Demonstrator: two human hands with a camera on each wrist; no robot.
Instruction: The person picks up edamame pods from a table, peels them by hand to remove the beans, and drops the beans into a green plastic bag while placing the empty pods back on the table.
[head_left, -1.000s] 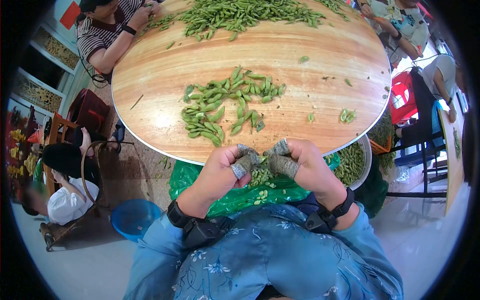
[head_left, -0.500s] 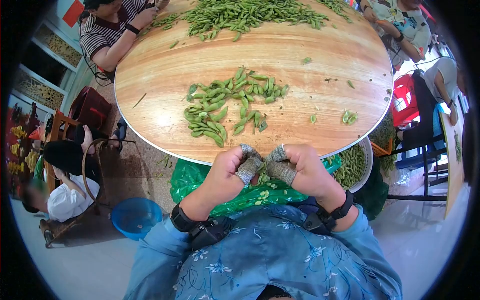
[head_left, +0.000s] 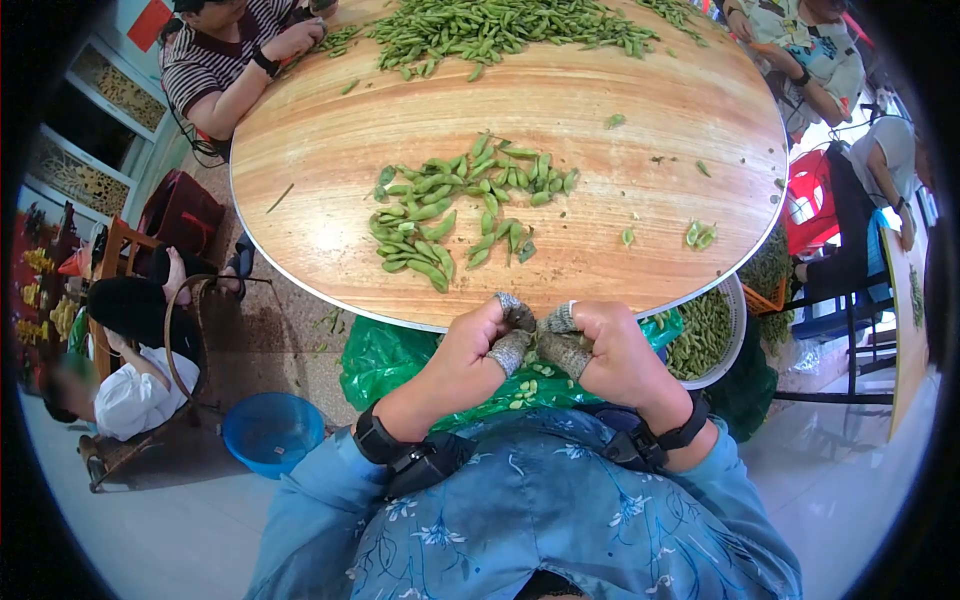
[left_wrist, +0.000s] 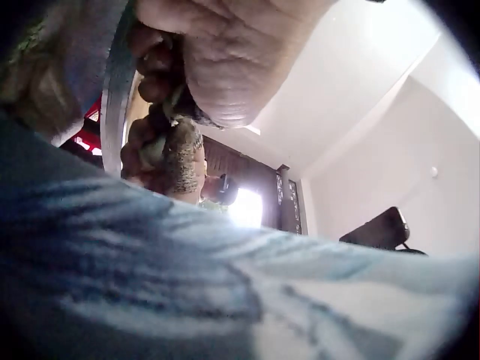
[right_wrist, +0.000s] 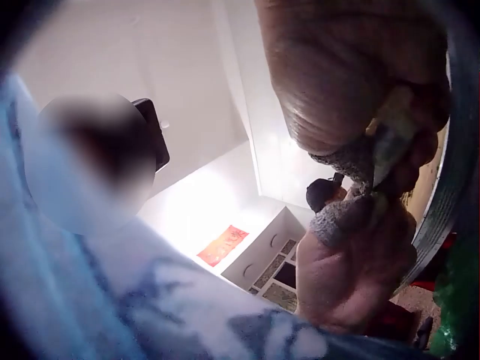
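The fingers of the right hand are curled in, pinching a partly hidden pale green pod; those of the left hand bend close against them, and I cannot tell whether they grip it too. Grey covers wrap some fingers. Below, shelled beans lie on green plastic. Beyond, on the bench, are loose pods, then a larger heap far off; a white basket stands right.
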